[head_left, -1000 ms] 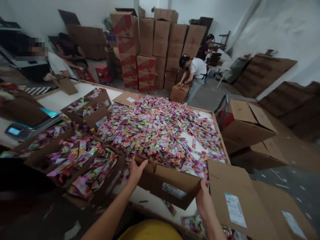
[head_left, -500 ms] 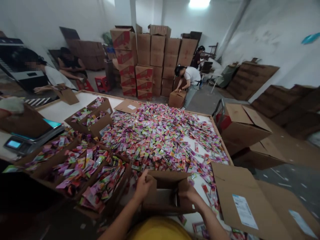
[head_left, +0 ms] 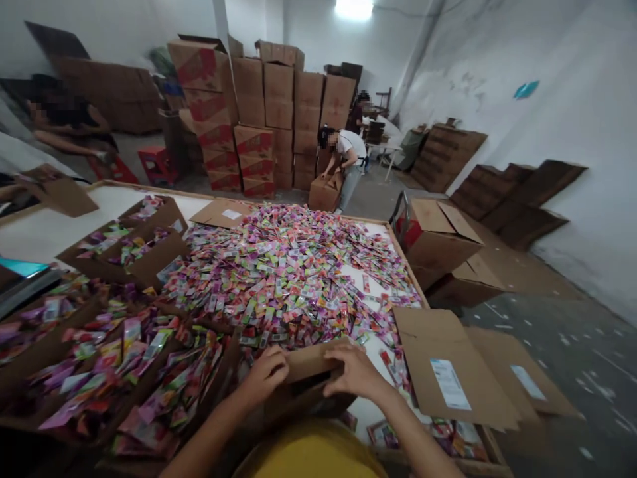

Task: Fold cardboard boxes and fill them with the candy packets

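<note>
A small brown cardboard box (head_left: 308, 364) stands close in front of my body at the near edge of the table, its opening partly covered by a flap. My left hand (head_left: 265, 377) grips its left edge with curled fingers. At the upper right, my right hand (head_left: 355, 373) holds the flap's edge, fingers over the top and thumb below. Most of the box's lower part is hidden by my arms and yellow clothing. Just beyond it spreads a big heap of small colourful wrapped packets (head_left: 293, 272). Boxes filled with packets (head_left: 164, 385) stand to my left.
Flattened cardboard (head_left: 442, 358) with white labels lies to the right. Smaller filled boxes (head_left: 159, 255) stand at back left, near a scale (head_left: 24, 285). Large cartons (head_left: 438, 239) are beyond the right edge. A person (head_left: 346, 153) bends over a carton behind the table.
My hands have moved from the box's sides to its upper edge and flap. Its wide opening is now narrower. The camera view has turned to the right.
</note>
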Demonstrator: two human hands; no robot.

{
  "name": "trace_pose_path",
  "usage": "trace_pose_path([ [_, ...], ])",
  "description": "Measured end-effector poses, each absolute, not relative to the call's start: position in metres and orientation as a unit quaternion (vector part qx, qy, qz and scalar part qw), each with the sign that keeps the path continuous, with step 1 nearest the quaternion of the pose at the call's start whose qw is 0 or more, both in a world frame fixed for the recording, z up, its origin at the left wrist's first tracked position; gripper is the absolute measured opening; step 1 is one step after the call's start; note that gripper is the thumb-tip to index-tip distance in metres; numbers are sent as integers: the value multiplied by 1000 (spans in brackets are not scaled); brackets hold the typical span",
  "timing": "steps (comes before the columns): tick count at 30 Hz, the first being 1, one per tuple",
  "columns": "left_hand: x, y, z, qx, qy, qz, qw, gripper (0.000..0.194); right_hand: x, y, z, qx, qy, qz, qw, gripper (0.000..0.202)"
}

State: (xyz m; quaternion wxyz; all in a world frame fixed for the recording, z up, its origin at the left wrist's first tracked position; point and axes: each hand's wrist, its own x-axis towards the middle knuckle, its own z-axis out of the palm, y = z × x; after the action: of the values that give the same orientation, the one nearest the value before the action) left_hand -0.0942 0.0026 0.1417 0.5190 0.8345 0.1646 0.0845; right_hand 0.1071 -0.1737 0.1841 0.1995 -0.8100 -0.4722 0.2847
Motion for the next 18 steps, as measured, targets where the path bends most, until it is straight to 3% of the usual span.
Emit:
trace_pose_path([
  [4, -88, -4, 158, 902, 198, 7, 384, 46, 115, -159, 192, -778, -517, 314, 170, 78],
  [7, -91, -6, 152, 897, 198, -2, 396, 35, 108, -171, 198, -695, -562, 405, 195, 58],
  [10, -95, -5, 142, 887, 215, 19, 407, 15, 97, -186, 194, -670, -474, 527, 222, 45],
  [14, -90, 0, 132, 882, 201, 33, 424, 13, 97, -184, 181, -738, -388, 488, 260, 38],
  [18, -79, 11, 116, 867, 197, 0, 458, 19, 108, -170, 182, -701, -414, 560, 155, 40],
])
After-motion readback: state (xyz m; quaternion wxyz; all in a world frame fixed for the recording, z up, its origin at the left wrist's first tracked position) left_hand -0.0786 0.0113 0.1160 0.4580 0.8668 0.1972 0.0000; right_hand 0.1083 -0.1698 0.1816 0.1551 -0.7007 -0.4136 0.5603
